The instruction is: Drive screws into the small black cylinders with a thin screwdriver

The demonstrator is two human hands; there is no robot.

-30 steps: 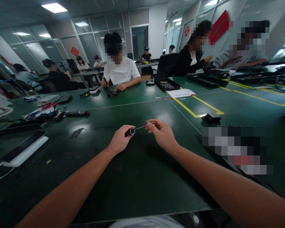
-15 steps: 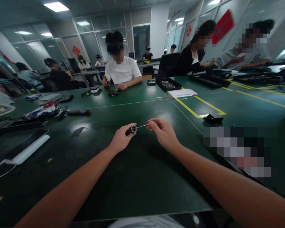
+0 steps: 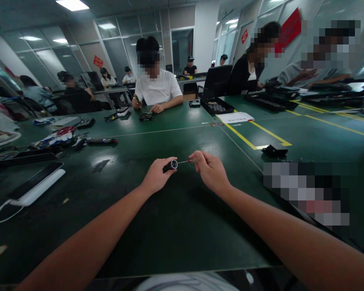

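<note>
My left hand (image 3: 156, 176) is closed around a small black cylindrical part (image 3: 170, 165) with a round silver-rimmed end that faces right. My right hand (image 3: 210, 170) pinches a thin screwdriver (image 3: 186, 161) with a red handle, its metal tip pointing into the end of the part. Both hands hover just above the dark green table (image 3: 170, 226), close together near its middle.
A phone on a white power bank (image 3: 36, 186) lies at the left, beyond it tools and a black pen-like driver (image 3: 101, 141). A small black part (image 3: 274, 150) sits right of the yellow floor-tape lines. A black tray (image 3: 216, 106) and paper (image 3: 235, 117) lie farther back. Several people work at the tables.
The hands have stayed together with the screwdriver tip at the part; the view has shifted slightly, and the right hand's fingers have turned a little on the handle.
</note>
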